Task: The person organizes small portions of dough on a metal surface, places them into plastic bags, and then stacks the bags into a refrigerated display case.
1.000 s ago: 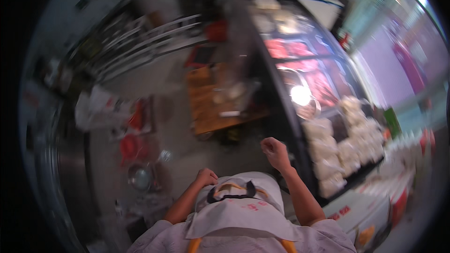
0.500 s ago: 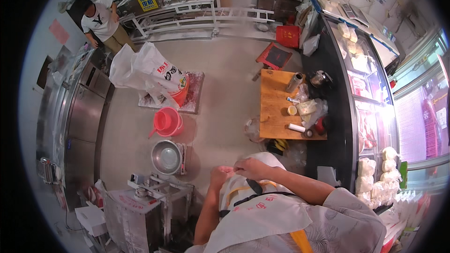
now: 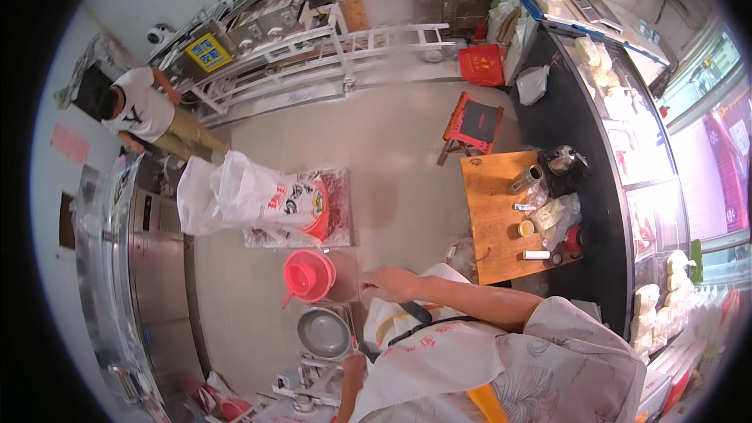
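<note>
My right hand (image 3: 389,284) hangs in front of my apron (image 3: 439,356), its fingers curled together. Whether anything is inside them I cannot make out. Lower and to the left is my left hand (image 3: 355,363), close to the metal bowl (image 3: 325,334) and the frame under it; its fingers are too hidden to read. The round bowl looks bare inside and rests on a small scale-like stand. Just beyond it stands a pink bucket (image 3: 332,272) with a red dipper (image 3: 300,276) in it.
A large white sack (image 3: 258,194) stands on a floury platform (image 3: 338,204). To the right is a wooden table (image 3: 493,227) with a flask, a cup and bags. A folding stool (image 3: 474,125) stands behind it. Another person (image 3: 149,110) is at the far left counter.
My hands have parted: the left has dropped down beside the bowl, while the right stays before my apron. The view has turned, and the other person leans further forward.
</note>
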`<state>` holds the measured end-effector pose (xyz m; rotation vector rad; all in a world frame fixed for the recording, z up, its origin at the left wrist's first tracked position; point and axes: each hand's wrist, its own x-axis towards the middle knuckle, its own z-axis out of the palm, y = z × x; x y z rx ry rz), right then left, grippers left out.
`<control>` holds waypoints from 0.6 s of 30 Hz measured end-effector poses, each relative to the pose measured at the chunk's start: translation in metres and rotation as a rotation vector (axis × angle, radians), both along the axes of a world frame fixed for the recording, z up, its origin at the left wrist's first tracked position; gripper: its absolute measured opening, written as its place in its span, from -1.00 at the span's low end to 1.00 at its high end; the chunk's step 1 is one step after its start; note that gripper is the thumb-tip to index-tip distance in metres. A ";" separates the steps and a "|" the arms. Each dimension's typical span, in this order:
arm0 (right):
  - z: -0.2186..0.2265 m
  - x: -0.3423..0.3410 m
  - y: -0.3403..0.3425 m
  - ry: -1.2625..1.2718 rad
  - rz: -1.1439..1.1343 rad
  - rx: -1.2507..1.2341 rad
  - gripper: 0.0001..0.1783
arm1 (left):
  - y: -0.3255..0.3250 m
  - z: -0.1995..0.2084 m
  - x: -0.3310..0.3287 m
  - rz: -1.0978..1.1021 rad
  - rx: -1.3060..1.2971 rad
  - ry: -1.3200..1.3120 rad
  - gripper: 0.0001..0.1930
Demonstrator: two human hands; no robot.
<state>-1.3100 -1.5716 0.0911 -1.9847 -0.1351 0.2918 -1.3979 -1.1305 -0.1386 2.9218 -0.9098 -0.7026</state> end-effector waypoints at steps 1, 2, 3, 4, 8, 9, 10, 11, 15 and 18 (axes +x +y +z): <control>0.002 0.017 -0.014 -0.013 -0.045 -0.003 -0.76 | -0.007 0.007 0.015 0.204 -0.042 0.131 -0.77; 0.008 0.041 -0.022 -0.044 -0.055 -0.010 -0.75 | -0.009 0.011 0.030 0.389 -0.075 0.200 -0.77; 0.008 0.061 -0.036 -0.038 -0.099 0.018 -0.76 | -0.015 0.014 0.048 0.441 -0.072 0.234 -0.77; 0.007 0.079 -0.051 -0.033 -0.143 0.046 -0.78 | -0.026 0.012 0.073 0.487 -0.073 0.261 -0.76; -0.004 0.145 -0.105 0.008 -0.333 0.064 -0.78 | -0.074 0.004 0.195 0.489 -0.069 0.326 -0.74; -0.002 0.159 -0.121 0.047 -0.364 0.048 -0.77 | -0.088 -0.001 0.236 0.462 -0.071 0.343 -0.74; 0.000 0.172 -0.138 0.089 -0.396 0.034 -0.76 | -0.104 -0.008 0.276 0.431 -0.074 0.358 -0.73; 0.006 0.198 -0.152 0.111 -0.400 0.014 -0.76 | -0.120 -0.010 0.314 0.420 -0.086 0.364 -0.73; 0.013 0.275 -0.229 0.124 -0.530 -0.047 -0.76 | -0.221 -0.026 0.513 0.422 -0.178 0.521 -0.71; 0.031 0.329 -0.287 0.027 -0.647 0.041 -0.76 | -0.347 -0.014 0.666 0.422 -0.289 0.528 -0.65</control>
